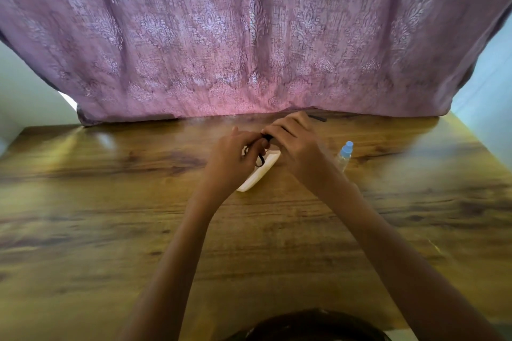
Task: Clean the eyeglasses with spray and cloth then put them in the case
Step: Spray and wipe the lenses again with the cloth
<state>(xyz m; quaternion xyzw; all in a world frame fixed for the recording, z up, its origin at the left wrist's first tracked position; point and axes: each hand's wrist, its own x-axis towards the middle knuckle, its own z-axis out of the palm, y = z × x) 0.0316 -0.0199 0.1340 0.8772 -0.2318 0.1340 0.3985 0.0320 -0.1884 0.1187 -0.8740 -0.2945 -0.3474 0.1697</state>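
Holding: eyeglasses [267,137] are pinched by left hand [235,151] and right hand [292,138].
Case [260,173]: white, on the surface [110,202], beneath.
Temple [318,118]: should be folded gently, lenses untouched.

Left grip [234,153] and right grip [295,138] close together, fingers [279,131] curled, pinching

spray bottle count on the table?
1. The spray bottle stands on the table, just right of the right hand. Another may be hidden behind it or the left hand.
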